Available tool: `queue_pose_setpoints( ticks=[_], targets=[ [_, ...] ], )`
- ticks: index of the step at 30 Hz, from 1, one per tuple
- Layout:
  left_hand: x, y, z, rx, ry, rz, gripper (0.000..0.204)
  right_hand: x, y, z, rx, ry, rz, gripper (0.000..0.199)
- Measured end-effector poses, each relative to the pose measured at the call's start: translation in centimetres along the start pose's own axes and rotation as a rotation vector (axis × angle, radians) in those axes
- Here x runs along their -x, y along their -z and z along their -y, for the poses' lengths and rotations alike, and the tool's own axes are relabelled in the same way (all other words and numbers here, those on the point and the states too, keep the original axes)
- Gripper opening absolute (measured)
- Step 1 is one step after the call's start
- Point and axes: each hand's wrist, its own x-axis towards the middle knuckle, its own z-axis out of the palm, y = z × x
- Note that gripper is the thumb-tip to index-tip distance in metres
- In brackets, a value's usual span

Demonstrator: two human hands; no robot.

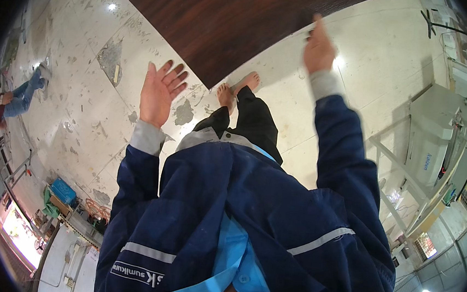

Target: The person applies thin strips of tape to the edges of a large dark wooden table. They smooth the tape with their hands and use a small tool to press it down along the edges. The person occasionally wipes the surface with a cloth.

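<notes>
Beside a brown board (215, 24), likely heavy, stiff, best gripped by edges, with left hand (159, 95) spread, empty; right hand (319, 49) blurred, opening and hold unclear.

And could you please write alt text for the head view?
A person's left hand is spread open near a dark brown panel; the blurred right hand overlaps its edge, contact unclear. Bare feet stand on a worn floor.

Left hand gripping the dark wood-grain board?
No, the left hand is open, palm bare, apart from the dark wood-grain board.
</notes>
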Motion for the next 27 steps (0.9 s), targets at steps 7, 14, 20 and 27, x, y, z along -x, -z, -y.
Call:
queue_pose_setpoints(
  ticks=[7, 14, 20, 27],
  targets=[
    [-0.6, -1.9, -3.0, -1.070, -0.848, -0.248, 0.064, 16.0, -7.6, 4.3, -0.108, 0.536, 0.663, 0.062],
    [-2.2, -13.0, 3.8, -1.712, -1.124, 0.461, 0.093, 4.0, 2.1, -4.7, 0.097, -0.032, -0.058, 0.036],
    [3.3, -8.9, 9.5, -1.410, -0.495, 0.852, 0.066, -1.3, 1.3, -0.8, 0.273, 0.068, -0.026, 0.043],
    [2.7, 0.6, 6.9, -0.042, 0.295, -0.003, 0.074, 15.1, -6.1, 8.2, -0.234, 0.590, 0.943, 0.050]
  ],
)
